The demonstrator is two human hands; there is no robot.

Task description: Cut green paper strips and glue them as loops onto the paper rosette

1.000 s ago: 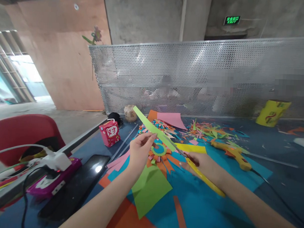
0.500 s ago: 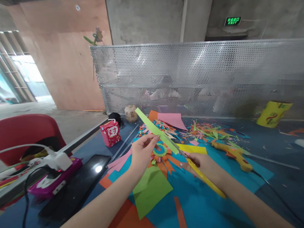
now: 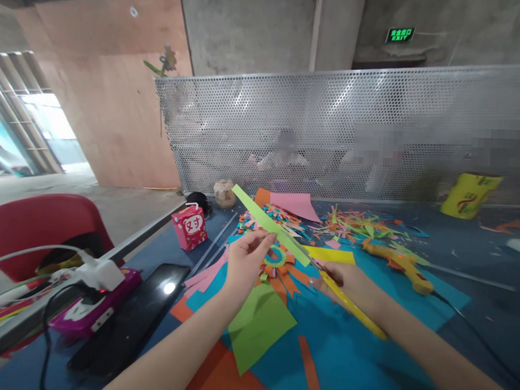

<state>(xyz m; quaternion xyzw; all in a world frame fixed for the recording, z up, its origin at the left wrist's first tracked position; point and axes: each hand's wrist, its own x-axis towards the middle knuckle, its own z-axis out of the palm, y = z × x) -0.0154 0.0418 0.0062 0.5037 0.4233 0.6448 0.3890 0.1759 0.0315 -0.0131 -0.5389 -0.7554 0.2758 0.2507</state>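
Note:
My left hand [image 3: 250,257] pinches a long light-green paper strip [image 3: 259,213] near its middle, tilted above the table. In my right hand [image 3: 346,284] are yellow-handled scissors [image 3: 352,307], their blades lying along the strip's lower right end. How far the blades are apart is hard to see. Below the hands lies a paper rosette with a blue and green ring [image 3: 279,256] and orange ribbon tails [image 3: 291,280]. A green paper square [image 3: 259,326] and an orange strip [image 3: 309,367] rest on blue paper [image 3: 343,357].
A yellow glue gun [image 3: 400,267] with its cord lies at right, behind it a pile of paper shreds [image 3: 357,222]. At left are a black phone [image 3: 130,315], a purple power strip [image 3: 94,303] and a red drink box [image 3: 189,228]. A perforated metal screen [image 3: 331,118] borders the back.
Both hands keep nearly the same place. The scissors and the green strip have shifted only very slightly against each other. Nothing was picked up or let go.

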